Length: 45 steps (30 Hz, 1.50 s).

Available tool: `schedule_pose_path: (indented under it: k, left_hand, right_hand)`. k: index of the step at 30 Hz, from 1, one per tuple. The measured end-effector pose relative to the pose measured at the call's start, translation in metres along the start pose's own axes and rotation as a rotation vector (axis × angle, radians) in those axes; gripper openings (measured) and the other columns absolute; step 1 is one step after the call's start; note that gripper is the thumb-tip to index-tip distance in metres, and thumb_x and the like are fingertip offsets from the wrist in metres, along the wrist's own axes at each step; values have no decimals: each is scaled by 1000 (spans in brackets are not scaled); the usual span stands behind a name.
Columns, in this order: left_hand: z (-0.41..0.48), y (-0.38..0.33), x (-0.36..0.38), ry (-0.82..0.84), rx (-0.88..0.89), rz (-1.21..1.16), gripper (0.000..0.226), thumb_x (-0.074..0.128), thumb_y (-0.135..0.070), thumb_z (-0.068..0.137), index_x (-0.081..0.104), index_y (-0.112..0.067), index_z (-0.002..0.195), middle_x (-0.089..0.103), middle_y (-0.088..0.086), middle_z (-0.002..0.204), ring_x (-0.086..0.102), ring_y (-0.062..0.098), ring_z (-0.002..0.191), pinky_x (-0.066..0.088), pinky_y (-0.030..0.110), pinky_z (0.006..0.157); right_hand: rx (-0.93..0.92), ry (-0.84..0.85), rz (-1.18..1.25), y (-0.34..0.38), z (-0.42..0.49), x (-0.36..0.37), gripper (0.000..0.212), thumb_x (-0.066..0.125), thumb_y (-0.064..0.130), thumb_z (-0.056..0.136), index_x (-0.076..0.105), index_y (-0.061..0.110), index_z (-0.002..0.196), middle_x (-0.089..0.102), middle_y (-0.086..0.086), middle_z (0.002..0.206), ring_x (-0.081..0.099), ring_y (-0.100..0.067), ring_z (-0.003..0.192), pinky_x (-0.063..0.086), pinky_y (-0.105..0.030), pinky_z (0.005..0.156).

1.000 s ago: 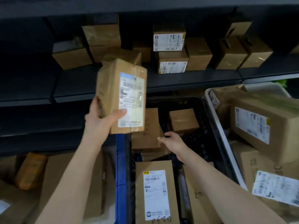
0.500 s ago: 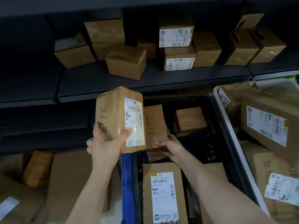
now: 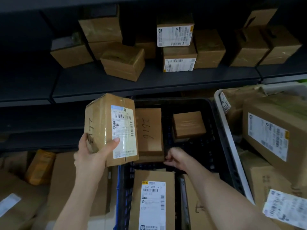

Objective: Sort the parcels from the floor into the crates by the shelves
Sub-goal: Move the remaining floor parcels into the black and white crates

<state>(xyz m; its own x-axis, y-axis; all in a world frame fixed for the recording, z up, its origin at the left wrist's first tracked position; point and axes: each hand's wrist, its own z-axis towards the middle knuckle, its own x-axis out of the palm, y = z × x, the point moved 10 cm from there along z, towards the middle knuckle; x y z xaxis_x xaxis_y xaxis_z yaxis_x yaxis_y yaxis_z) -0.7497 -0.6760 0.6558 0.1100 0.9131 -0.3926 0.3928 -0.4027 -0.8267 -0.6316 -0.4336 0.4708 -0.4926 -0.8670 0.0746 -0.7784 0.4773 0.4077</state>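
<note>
My left hand [image 3: 93, 155] grips a brown cardboard parcel [image 3: 111, 128] with a white label and "2613" handwritten on its side, held upright over the left rim of the black crate [image 3: 221, 130]. My right hand [image 3: 176, 159] reaches into that crate with curled fingers on the near edge of a flat parcel [image 3: 150, 131] marked "2616". A small taped box [image 3: 188, 124] lies further back in the crate. A labelled parcel [image 3: 153, 198] lies at the crate's near end.
A white crate [image 3: 230, 140] on the right holds large labelled boxes [image 3: 272, 133]. The dark shelf [image 3: 149, 82] above carries several small cartons. More parcels, one of them orange [image 3: 39, 166], lie on the floor at the left.
My left hand has lowered the parcel from in front of the shelf to crate height. My right hand has shifted to the near edge of the "2616" parcel.
</note>
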Motion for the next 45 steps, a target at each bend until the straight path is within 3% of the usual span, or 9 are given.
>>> schedule_pose_path:
  k: [4, 8, 12, 19, 24, 27, 33, 39, 45]
  left_hand:
    - [-11, -18, 11, -2, 36, 90, 125, 76, -79, 32, 20, -51, 140, 38, 0, 141, 40, 28, 131, 41, 55, 102]
    - [-28, -48, 43, -46, 86, 324, 120, 70, -67, 48, 10, -39, 148, 23, 9, 142, 23, 31, 132, 30, 52, 106]
    - [-38, -61, 81, -75, 128, 580, 118, 72, -69, 58, 5, -33, 147, 22, 19, 140, 23, 35, 128, 26, 51, 104]
    - [-27, -40, 121, -29, 143, 804, 115, 63, -77, 58, 6, -28, 145, 25, 21, 136, 26, 37, 124, 28, 51, 102]
    - [-20, -35, 128, -113, 182, 933, 115, 52, -83, 61, 8, -21, 147, 26, 28, 136, 30, 40, 122, 32, 51, 96]
    - [-18, -33, 129, -119, 176, 938, 116, 52, -84, 59, 11, -21, 147, 27, 28, 136, 30, 40, 122, 33, 51, 95]
    - [-29, -41, 131, -95, 188, 906, 113, 52, -85, 59, 11, -24, 145, 28, 26, 134, 31, 40, 121, 32, 51, 97]
    - [-68, -38, 184, 104, 181, 912, 114, 34, -94, 57, -10, -37, 146, 18, 21, 140, 23, 38, 127, 29, 49, 100]
    - [-77, -26, 243, 454, 396, 605, 80, 46, -58, 86, 9, -28, 150, 37, 7, 136, 34, 27, 125, 33, 39, 105]
  right_hand:
    - [-101, -31, -453, 16, -11, -16, 28, 37, 3, 93, 54, 10, 114, 61, -12, 101, 61, -28, 102, 48, -32, 78]
    - [-598, -527, -872, 105, -55, -54, 12, 54, 9, 87, 63, 7, 95, 65, -11, 96, 64, -29, 91, 52, -29, 68]
    - [-675, -459, -1441, 155, -43, -60, 81, 66, 17, 81, 23, 17, 150, 15, -15, 157, 15, -33, 145, 25, -41, 116]
    - [-419, -303, -1918, 153, -10, -56, 134, 83, 41, 59, -8, 10, 152, 15, -22, 149, 14, -40, 141, 16, -53, 115]
    - [-620, -474, -2093, 106, -34, -44, 101, 89, 41, 41, 48, 4, 125, 48, -22, 119, 51, -38, 104, 44, -46, 87]
    - [-749, -547, -1994, 82, -45, -52, 68, 90, 22, 24, 64, 7, 86, 62, -18, 86, 60, -33, 73, 50, -36, 64]
    - [-472, -266, -1604, 59, -39, -72, 12, 49, 10, 94, 61, 9, 94, 62, -10, 102, 62, -29, 92, 42, -30, 62]
    - [-366, 14, 219, 70, -78, -74, 34, 38, 48, 99, 61, 23, 97, 68, -4, 93, 63, -20, 91, 49, -38, 88]
    - [-467, -129, 167, 77, -81, -112, 53, 55, 40, 93, 44, 21, 141, 62, -6, 128, 62, -21, 112, 50, -34, 91]
